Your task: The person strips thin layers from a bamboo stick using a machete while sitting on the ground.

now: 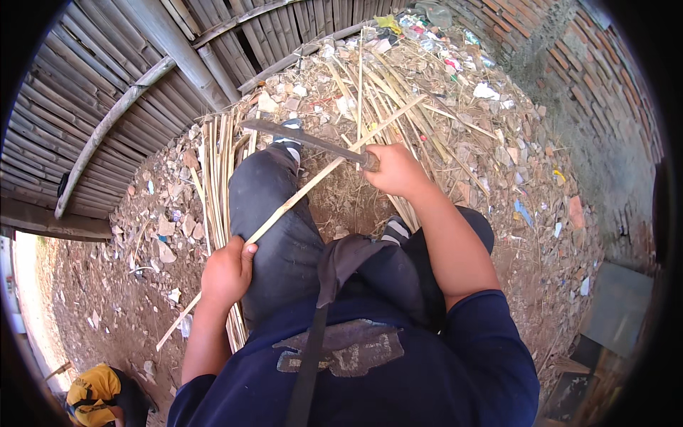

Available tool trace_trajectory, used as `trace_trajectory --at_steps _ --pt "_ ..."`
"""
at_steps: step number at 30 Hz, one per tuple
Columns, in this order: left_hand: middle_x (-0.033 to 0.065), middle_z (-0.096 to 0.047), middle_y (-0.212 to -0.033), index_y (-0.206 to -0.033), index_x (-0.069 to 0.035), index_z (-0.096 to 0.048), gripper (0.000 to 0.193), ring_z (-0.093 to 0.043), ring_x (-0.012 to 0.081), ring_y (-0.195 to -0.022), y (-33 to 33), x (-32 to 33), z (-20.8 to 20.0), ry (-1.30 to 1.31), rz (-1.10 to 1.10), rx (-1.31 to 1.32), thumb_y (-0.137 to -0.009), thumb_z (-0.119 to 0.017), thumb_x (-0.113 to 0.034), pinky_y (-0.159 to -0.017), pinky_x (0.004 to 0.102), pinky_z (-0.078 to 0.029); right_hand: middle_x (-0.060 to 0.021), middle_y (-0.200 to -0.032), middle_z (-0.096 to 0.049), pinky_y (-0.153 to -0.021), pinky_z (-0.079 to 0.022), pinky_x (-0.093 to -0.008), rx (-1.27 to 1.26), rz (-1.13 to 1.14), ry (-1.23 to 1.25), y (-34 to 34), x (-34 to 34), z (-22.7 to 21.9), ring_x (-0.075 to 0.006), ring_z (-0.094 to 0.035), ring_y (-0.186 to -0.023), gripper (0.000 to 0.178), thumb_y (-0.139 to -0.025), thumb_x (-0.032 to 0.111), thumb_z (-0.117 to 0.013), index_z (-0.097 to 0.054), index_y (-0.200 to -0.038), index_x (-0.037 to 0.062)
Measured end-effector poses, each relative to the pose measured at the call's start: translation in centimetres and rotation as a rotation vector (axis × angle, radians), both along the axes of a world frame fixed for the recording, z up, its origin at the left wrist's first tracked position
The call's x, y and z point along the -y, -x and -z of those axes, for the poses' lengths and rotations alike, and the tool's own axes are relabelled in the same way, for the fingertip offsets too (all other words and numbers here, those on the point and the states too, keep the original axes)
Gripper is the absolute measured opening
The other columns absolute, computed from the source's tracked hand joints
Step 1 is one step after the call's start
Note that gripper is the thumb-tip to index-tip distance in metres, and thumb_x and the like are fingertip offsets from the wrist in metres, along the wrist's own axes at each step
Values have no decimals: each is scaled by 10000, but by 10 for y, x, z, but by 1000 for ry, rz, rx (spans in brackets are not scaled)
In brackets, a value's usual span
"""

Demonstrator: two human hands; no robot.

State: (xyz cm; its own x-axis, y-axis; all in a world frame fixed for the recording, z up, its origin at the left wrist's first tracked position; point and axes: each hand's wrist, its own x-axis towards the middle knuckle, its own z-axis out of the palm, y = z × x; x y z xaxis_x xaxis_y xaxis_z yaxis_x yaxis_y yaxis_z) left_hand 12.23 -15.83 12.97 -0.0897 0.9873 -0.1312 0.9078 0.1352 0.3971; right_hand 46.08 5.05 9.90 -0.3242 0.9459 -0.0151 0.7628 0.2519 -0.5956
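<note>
My left hand (226,274) is closed round a long pale bamboo strip (299,196), which slants from low on the left up to the far right across my left thigh. In my right hand (396,169) is the wooden handle of a machete (306,141). Its dark blade points left and crosses the strip just beyond my knees. Whether the edge touches the strip I cannot tell. A bundle of similar strips (215,167) lies along the outside of my left leg. More loose strips (398,89) are spread on the ground ahead of me.
Stones and rubble (167,228) cover the dirt around me. Coloured litter (434,35) is heaped at the far end. A bamboo wall (92,92) stands on the left, a brick wall (590,92) on the right. Another person in a yellow top (96,391) is at lower left.
</note>
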Motion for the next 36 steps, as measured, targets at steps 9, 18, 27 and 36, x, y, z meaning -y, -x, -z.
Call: trace_trajectory --at_steps 9,18,27,36 --pt "281 -620 -731 -867 -19 -528 378 -622 524 -758 1 -5 -2 2 24 69 -1068 -523 -338 -660 590 -467 -184 -726 -664 -667 -504 -416 -137 -106 -4 14 9 3 -342 -638 -672 225 -798 213 -755 -721 -925 29" --pt "280 -644 -741 -918 -30 -556 361 -627 528 -727 -7 -8 -3 -15 -3 -24 -1080 -489 -346 -664 602 -488 -207 -855 -724 -765 -558 -446 -48 55 63 -7 -13 9 -379 -713 -846 335 -791 225 -735 -737 -1079 53" --pt "261 -665 -732 -928 -60 -561 373 -665 501 -724 -22 -6 -3 -9 -60 -162 -1071 -490 -397 -664 606 -514 -194 -849 -724 -780 -559 -449 32 -45 140 -9 -15 3 -379 -709 -841 309 -779 233 -730 -742 -1041 70" --pt "235 -684 -759 -913 -62 -557 363 -676 484 -717 -12 -6 2 13 -47 -215 -1058 -527 -393 -659 588 -531 -210 -884 -736 -793 -565 -462 -77 74 110 -2 -26 9 -393 -709 -856 367 -770 246 -741 -736 -1074 39"
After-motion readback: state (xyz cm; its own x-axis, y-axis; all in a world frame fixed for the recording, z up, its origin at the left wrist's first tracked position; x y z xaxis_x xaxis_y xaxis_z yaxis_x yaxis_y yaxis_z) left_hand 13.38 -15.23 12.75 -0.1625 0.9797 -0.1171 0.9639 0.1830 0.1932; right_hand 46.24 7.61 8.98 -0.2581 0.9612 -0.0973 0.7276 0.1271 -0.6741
